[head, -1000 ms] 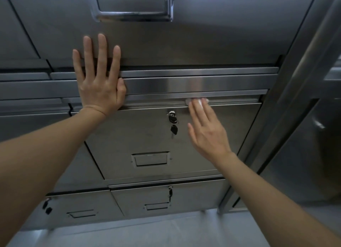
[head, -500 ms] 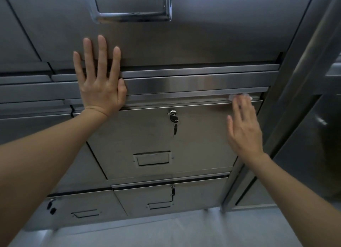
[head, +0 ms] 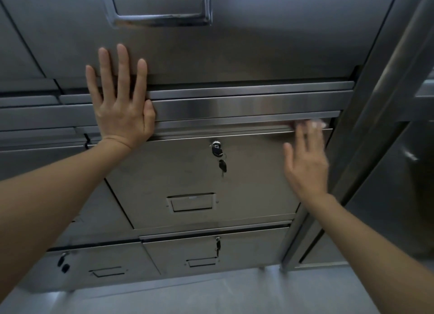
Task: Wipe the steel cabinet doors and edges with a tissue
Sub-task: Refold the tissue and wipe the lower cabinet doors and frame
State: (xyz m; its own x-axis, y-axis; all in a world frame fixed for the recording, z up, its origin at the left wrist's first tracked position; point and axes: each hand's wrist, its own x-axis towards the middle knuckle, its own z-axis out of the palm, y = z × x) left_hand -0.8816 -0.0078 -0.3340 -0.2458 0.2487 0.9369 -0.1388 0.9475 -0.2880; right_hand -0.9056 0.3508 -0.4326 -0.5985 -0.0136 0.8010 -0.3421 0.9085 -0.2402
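A steel cabinet door [head: 187, 177] with a lock and hanging keys [head: 219, 157] fills the middle of the view. Above it runs a bright steel edge strip [head: 234, 108]. My left hand [head: 121, 107] lies flat with straight fingers against the strip and the panel above, at the left. My right hand [head: 305, 158], blurred by motion, presses a white tissue [head: 317, 124] with straight fingertips onto the ledge at the door's top right corner. Most of the tissue is hidden under the fingers.
A large chrome handle [head: 162, 15] sits on the upper panel. A lower door [head: 211, 255] with its own key is below, another [head: 98, 264] at lower left. A steel upright post [head: 366, 126] borders the right side. Grey floor [head: 187, 295] lies at the bottom.
My right hand swept the tissue rightward along the ledge from the middle to the door's right corner, then shifted slightly back left. My left hand stayed in place.
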